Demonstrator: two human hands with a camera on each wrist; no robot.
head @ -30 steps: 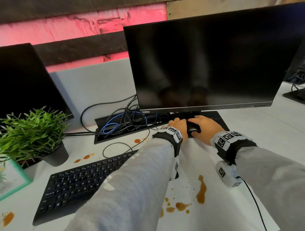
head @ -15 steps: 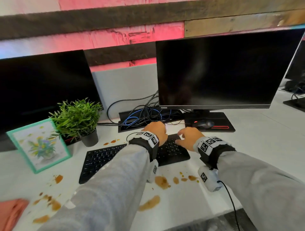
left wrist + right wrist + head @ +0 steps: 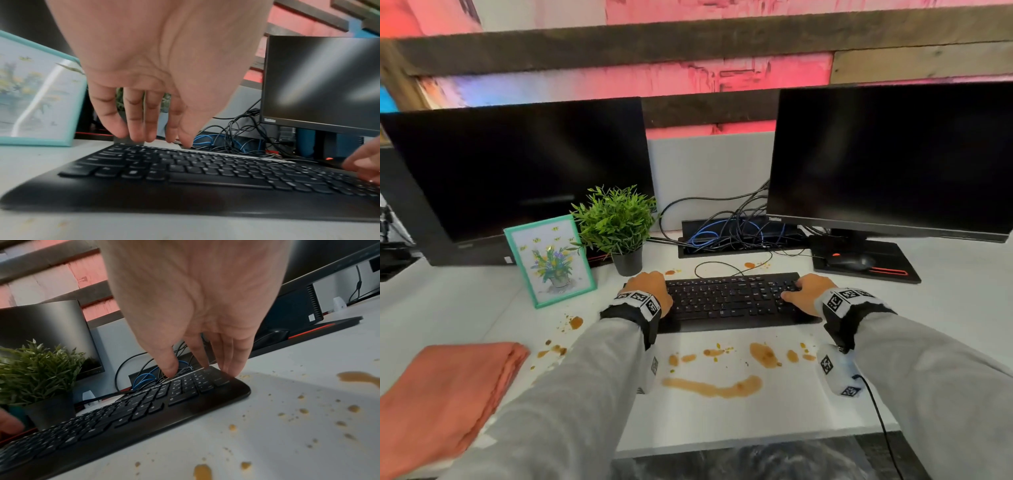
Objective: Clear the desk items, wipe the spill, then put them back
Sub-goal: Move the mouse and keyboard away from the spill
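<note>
Desk [image 3: 928, 308], white top, items listed near to far.

1. Brown spill [image 3: 714, 388]: long streak at the near edge between my forearms, with smaller blots and drops just beyond it, short of the keyboard. More drops lie to the left, towards the cloth.
2. Folded orange cloth [image 3: 445, 394]: near left corner, flat on the desk, well apart from my hands.
3. Black keyboard [image 3: 726, 301]: centre of the desk, flat, just beyond the spill.
4. My left hand [image 3: 650, 287]: at the keyboard's left end, fingers [image 3: 133, 123] straight and close together, pointing down at the far left corner. Whether the tips touch the keyboard, I cannot tell.
5. My right hand [image 3: 808, 293]: at the keyboard's right end, fingers [image 3: 236, 363] straight and reaching down to the far right corner, thumb set apart over the top row. Nothing is pinched.
6. Teal picture frame [image 3: 549, 260]: upright, left of the keyboard.
7. Potted plant [image 3: 616, 226]: just beside the frame, beyond the keyboard's left end.
8. Black mouse [image 3: 851, 263]: on the right monitor's base, beyond my right hand.
9. Tangle of cables [image 3: 729, 233]: in a tray behind the keyboard.
10. Two dark monitors [image 3: 517, 164]: along the back, left and right.
</note>
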